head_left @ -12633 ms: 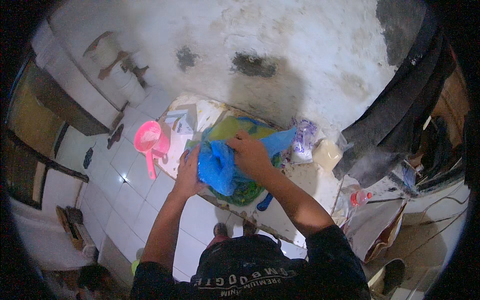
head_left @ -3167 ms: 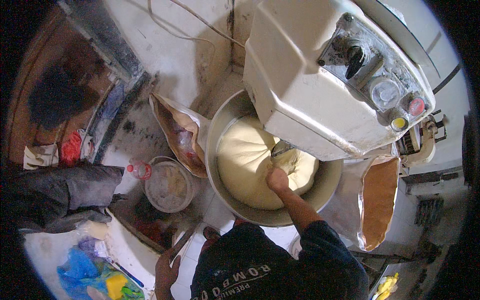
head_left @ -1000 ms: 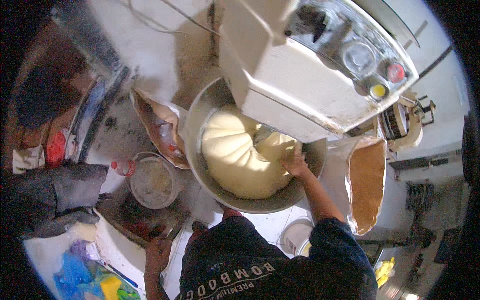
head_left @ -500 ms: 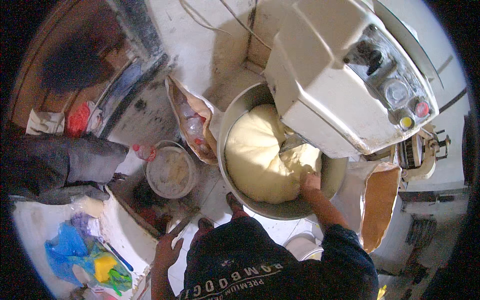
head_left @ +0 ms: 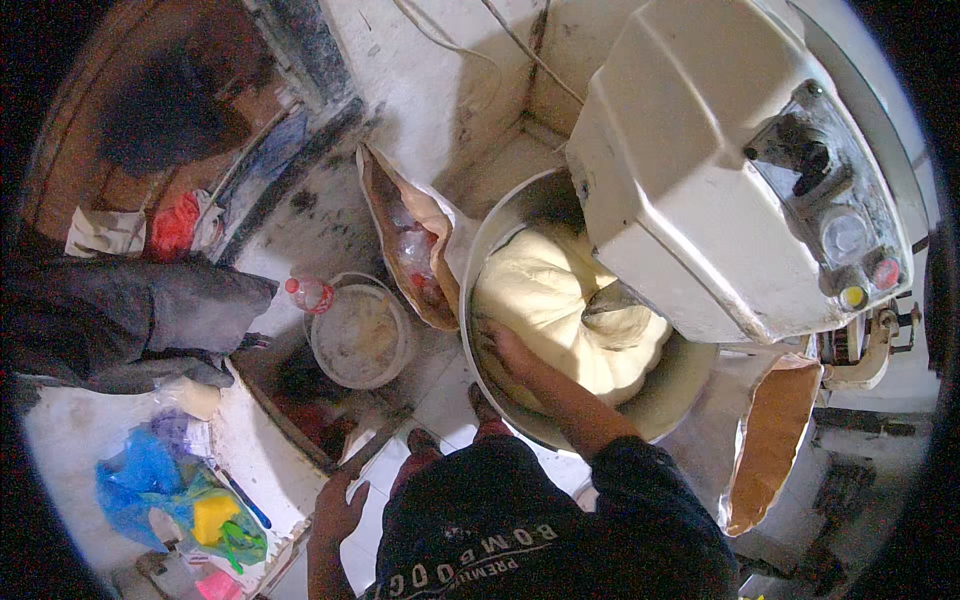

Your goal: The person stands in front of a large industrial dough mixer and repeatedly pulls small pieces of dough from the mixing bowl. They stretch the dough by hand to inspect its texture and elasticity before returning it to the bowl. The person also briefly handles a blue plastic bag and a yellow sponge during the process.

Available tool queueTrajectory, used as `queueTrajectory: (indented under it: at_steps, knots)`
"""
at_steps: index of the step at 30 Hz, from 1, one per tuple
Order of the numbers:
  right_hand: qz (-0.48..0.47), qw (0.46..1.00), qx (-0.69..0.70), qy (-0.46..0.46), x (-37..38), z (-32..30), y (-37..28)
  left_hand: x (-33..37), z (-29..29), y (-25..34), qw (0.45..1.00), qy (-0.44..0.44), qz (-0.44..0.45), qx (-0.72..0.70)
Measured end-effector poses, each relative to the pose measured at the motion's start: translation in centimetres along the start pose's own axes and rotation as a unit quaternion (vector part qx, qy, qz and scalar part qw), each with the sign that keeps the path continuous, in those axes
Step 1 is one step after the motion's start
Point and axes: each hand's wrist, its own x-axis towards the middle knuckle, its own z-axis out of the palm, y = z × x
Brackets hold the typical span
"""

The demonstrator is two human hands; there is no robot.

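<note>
A big pale mass of dough (head_left: 530,290) fills much of the metal mixing bowl (head_left: 690,385), folded in around the mixer's metal tool (head_left: 612,300). My right hand (head_left: 510,352) reaches across into the bowl and lies against the dough's left edge, beside the bowl wall. Its fingers look stretched out; their tips are partly hidden. Low on the left, my left hand (head_left: 340,508) hangs at the corner of a worn white counter (head_left: 265,455), thumb apart from the fingers, nothing visible in it.
The cream mixer head (head_left: 680,170) overhangs the bowl's right side. Left of the bowl stand an open paper sack (head_left: 450,250) with plastic bottles and a round tub (head_left: 360,335) of flour-like powder. Another open sack (head_left: 770,440) stands at right. Coloured plastic bags (head_left: 150,470) lie on the counter.
My right hand has moved from the right front of the dough to its left edge. The dough has shifted around the tool. My left hand stays by the counter corner.
</note>
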Motion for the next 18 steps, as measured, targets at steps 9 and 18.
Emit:
queueTrajectory:
  at_steps: [9,18]
  knots:
    - [-0.041,0.999,0.008,0.022,6.2,0.4,3.2,-2.0,1.2,-1.4,0.999,0.010,-0.033,-0.010]
    - [-0.021,0.922,-0.384,-0.037,1.8,-5.2,6.7,-1.9,1.1,-0.4,1.000,0.023,-0.013,-0.001]
